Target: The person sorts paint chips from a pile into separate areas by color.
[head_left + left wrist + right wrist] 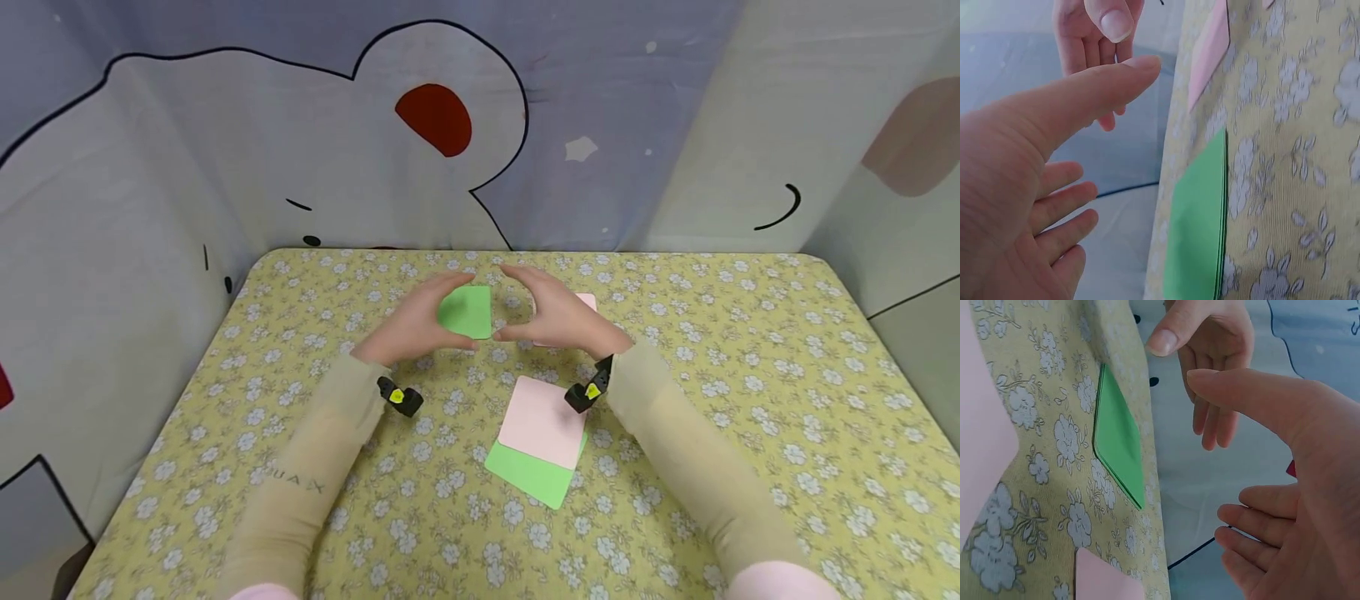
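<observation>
Both hands hover above the table, palms facing each other and fingers apart, with nothing held. My left hand (420,318) is over the green square stack (467,312), whose layered edge shows in the left wrist view. My right hand (558,315) partly covers a pink square stack (587,301) behind it. Nearer to me, a pink square card (542,421) lies askew on top of a green square card (529,472). In the right wrist view the green stack (1118,437) stands between two pink pieces, apart from the fingers.
A yellow floral cloth (750,400) covers the table. Behind and beside it hangs a curtain (615,108) with cartoon figures. Each wrist wears a small black camera, the left camera (401,397) and the right camera (588,390).
</observation>
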`<action>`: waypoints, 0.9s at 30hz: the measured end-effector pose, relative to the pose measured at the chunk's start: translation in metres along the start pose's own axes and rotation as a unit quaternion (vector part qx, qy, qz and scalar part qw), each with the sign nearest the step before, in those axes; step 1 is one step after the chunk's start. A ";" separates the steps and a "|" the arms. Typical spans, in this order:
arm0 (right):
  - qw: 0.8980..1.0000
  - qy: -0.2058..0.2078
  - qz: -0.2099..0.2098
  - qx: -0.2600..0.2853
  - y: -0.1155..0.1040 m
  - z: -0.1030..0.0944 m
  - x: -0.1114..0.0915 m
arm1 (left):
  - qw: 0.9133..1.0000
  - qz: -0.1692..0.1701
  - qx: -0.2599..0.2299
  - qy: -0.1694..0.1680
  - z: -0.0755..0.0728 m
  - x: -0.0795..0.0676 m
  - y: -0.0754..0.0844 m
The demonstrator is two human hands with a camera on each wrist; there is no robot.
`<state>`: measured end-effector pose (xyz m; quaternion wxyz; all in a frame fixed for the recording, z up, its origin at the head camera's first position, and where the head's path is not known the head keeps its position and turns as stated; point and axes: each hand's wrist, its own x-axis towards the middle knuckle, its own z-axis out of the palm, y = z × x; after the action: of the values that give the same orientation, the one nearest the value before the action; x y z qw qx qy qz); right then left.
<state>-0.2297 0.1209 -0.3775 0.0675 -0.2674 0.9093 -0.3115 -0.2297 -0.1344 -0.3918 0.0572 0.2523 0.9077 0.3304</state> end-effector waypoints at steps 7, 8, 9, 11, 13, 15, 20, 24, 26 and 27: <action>1.000 0.013 0.004 -0.014 0.000 -0.008 -0.021 | 1.000 0.026 -0.006 -0.007 0.005 -0.005 0.013; 1.000 0.014 0.001 -0.015 0.000 -0.009 -0.023 | 1.000 0.028 -0.006 -0.010 0.006 -0.006 0.015; 1.000 0.016 -0.002 -0.017 0.001 -0.010 -0.026 | 0.999 0.031 -0.010 -0.012 0.006 -0.008 0.017; 1.000 0.018 -0.010 -0.018 0.001 -0.011 -0.031 | 0.999 0.036 -0.018 -0.016 0.008 -0.010 0.021; 0.999 0.020 -0.016 -0.020 0.002 -0.012 -0.036 | 0.999 0.042 -0.025 -0.020 0.011 -0.012 0.025; 0.999 0.018 -0.021 -0.021 0.002 -0.013 -0.042 | 0.998 0.049 -0.024 -0.026 0.014 -0.015 0.029; 0.999 0.017 -0.028 -0.029 0.002 -0.013 -0.057 | 0.997 0.064 -0.010 -0.044 0.024 -0.021 0.037; 0.999 0.020 -0.018 -0.034 0.004 -0.012 -0.070 | 0.996 0.071 -0.003 -0.056 0.033 -0.026 0.041; 0.999 0.020 -0.014 -0.038 0.005 -0.012 -0.076 | 0.995 0.075 0.006 -0.066 0.038 -0.028 0.042; 0.999 0.020 -0.013 -0.041 0.006 -0.012 -0.079 | 0.994 0.077 0.008 -0.071 0.040 -0.029 0.043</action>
<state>-0.1693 0.1729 -0.3748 0.0342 -0.2750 0.9190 -0.2806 -0.1755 -0.0982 -0.3981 0.0942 0.3445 0.8821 0.3073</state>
